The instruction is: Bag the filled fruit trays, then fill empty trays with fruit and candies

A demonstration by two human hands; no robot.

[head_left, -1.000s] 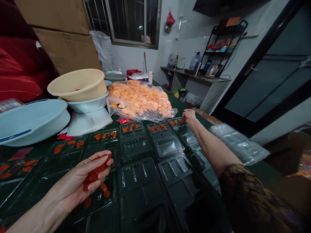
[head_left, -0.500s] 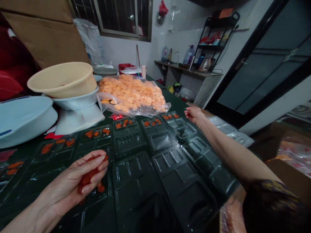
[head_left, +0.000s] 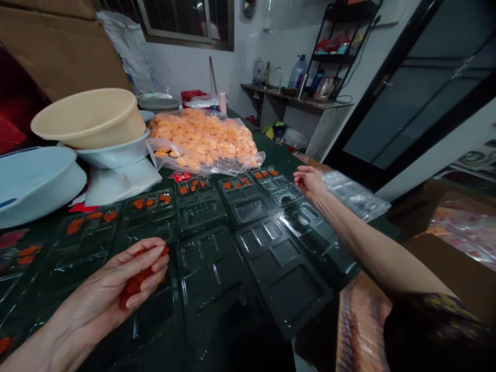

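Observation:
My left hand [head_left: 116, 281] is cupped around a handful of small red-orange pieces [head_left: 137, 281], low at the left over the black compartment trays [head_left: 279, 261]. My right hand [head_left: 310, 183] reaches out over the far right tray [head_left: 289, 194], fingers loosely curled; whether it holds a piece I cannot make out. The back row of trays has red-orange pieces [head_left: 234, 182] in the small top compartments. The nearer trays have bare compartments.
A clear bag of orange pieces [head_left: 201, 139] lies behind the trays. Stacked cream [head_left: 87, 116] and white basins [head_left: 39, 181] stand at the left. A stack of clear lids [head_left: 354, 194] lies right of my right hand. A counter with bottles stands behind.
My right hand has drawn back from the far right tray's top compartment, toward me and to the right. My view has shifted right and down. The left hand keeps its handful.

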